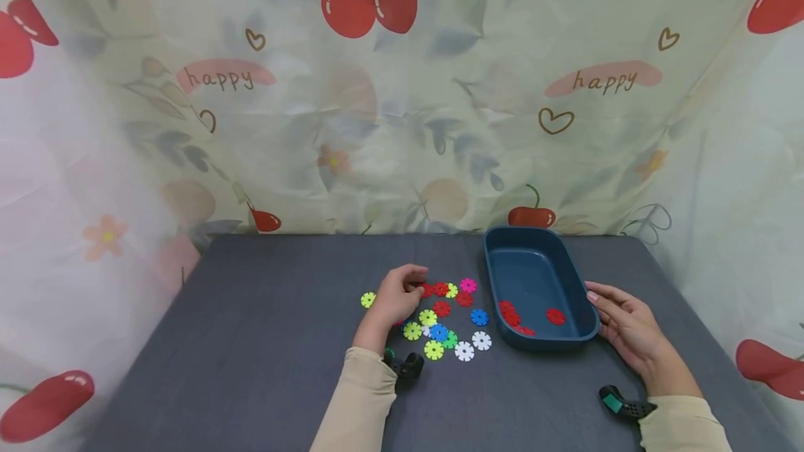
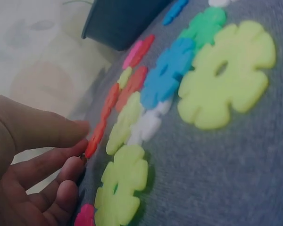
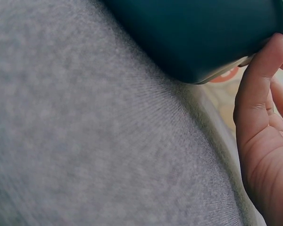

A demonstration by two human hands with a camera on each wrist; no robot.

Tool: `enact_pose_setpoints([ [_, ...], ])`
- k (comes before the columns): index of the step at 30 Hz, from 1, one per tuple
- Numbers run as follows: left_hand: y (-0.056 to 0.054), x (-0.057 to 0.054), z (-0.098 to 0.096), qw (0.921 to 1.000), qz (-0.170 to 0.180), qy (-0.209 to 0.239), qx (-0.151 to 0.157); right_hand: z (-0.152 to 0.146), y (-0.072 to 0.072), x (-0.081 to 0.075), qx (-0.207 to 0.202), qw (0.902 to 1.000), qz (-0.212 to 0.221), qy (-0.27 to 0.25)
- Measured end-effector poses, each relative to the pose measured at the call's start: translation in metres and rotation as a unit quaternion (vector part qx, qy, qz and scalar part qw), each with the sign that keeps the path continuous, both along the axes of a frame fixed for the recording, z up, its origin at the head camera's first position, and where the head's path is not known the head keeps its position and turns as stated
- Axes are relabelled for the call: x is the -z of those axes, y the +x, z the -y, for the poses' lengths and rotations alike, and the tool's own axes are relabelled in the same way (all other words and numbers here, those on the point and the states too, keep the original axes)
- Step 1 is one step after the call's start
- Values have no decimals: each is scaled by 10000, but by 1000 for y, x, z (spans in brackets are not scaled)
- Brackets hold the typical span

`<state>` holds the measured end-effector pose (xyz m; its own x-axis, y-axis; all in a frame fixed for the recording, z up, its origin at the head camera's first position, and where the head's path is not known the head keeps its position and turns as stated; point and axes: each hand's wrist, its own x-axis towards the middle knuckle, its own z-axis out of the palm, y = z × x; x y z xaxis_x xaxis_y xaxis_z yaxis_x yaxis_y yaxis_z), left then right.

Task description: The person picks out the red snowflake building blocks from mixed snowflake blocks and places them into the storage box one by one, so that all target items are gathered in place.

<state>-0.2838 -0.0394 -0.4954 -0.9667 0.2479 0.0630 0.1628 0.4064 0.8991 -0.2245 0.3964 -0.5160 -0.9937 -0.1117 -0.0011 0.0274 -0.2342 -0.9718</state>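
My left hand [image 1: 396, 298] is at the far left of a scatter of flower-shaped plastic building discs. Thumb and forefinger pinch the edge of a red disc [image 2: 95, 140] in the left wrist view. Close by lie a yellow-green disc [image 1: 412, 330], a blue disc [image 1: 438, 332] and a red disc [image 1: 442, 308]. On the right stands a dark blue rectangular bin [image 1: 593, 326] with several red discs [image 1: 510, 314] at its near end. My right hand [image 1: 628, 326] rests against the bin's right outer wall, its thumb near the rim and fingers fairly straight.
White discs [image 1: 464, 351], a green disc [image 1: 449, 340], a magenta disc [image 1: 467, 285] and another blue disc [image 1: 479, 317] lie between my left hand and the bin. A dark grey cloth covers the table [image 1: 283, 340]. A cherry-printed curtain [image 1: 402, 124] hangs behind the table.
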Motion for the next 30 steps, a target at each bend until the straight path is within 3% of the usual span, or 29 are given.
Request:
enact_pose_setpoints([
  [13,1,2,0,9988,158,-469,-62,2,0,-3,49,10000,33,43],
  [21,4,-3,0,9939,110,-1039,366,2,-1,-3,22,10000,56,13],
  [26,4,-4,-1,9957,231,-853,284,2,-1,-3,-15,10000,25,-34],
  [30,3,-3,0,9973,136,-685,239,1,0,-2,-7,10000,47,-61],
])
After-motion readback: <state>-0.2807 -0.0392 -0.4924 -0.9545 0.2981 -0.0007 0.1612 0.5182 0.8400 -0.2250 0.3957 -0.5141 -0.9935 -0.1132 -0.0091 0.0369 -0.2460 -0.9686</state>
